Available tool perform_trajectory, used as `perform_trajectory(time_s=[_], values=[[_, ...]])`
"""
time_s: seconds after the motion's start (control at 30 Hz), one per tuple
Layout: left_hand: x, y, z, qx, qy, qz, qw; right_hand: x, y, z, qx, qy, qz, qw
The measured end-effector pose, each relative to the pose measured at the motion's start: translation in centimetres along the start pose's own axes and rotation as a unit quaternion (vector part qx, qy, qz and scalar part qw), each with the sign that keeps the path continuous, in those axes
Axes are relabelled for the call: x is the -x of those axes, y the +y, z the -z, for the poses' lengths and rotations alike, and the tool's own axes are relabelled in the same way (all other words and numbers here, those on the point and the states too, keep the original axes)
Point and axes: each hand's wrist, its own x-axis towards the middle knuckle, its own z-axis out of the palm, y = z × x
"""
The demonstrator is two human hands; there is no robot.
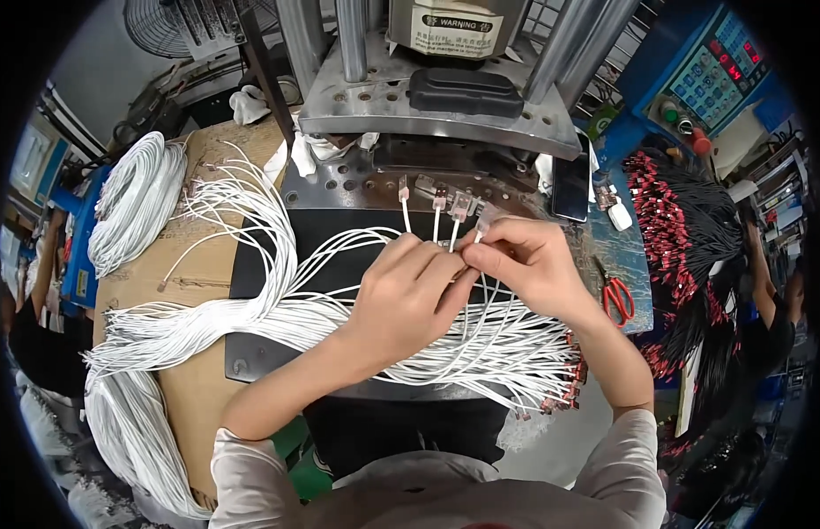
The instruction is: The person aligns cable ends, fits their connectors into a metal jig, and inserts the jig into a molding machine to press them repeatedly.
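Note:
My right hand [535,264] pinches a white cable just below its clear plug [487,217] between thumb and forefinger. Close beside it, my left hand [406,304] is closed, its curled fingers over several white cables. Upright from behind these fingers stand further cable ends, among them a small pinkish plug [405,189] and a wider clear one [460,207]. The cable parts inside my left hand are hidden. A large bundle of white cables [278,304] runs under both hands and fans out to reddish-brown ends [569,379] at the right.
A metal press [441,106] with thick columns stands directly beyond my hands. Coiled white cables [141,198] lie on cardboard at left. Red-handled pliers [618,300], a phone [570,185] and black cables with red ends [666,238] are at right. Other people work at both sides.

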Motion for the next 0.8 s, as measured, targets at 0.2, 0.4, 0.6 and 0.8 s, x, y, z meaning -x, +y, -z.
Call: perform_trajectory(time_s=[0.2,0.4,0.6,0.8], values=[[-2.8,-0.5,3.5,0.014,0.009,0.01,1.0,-0.4,-1.8,-0.2,0.252,-0.044,0.131,0.958],[-1.4,-1.6,3.5,0.061,-0.066,0.033,0.995,-0.6,-1.7,-2.7,0.244,-0.003,0.099,0.965],[0.1,-1.2,1.6,0.313,0.047,0.306,0.898,-0.1,-0.1,-3.7,0.061,0.1,0.06,0.991],[-0.3,-1.1,1.3,0.266,0.032,0.266,0.926,0.4,-1.3,-2.6,0.095,0.085,0.05,0.991]])
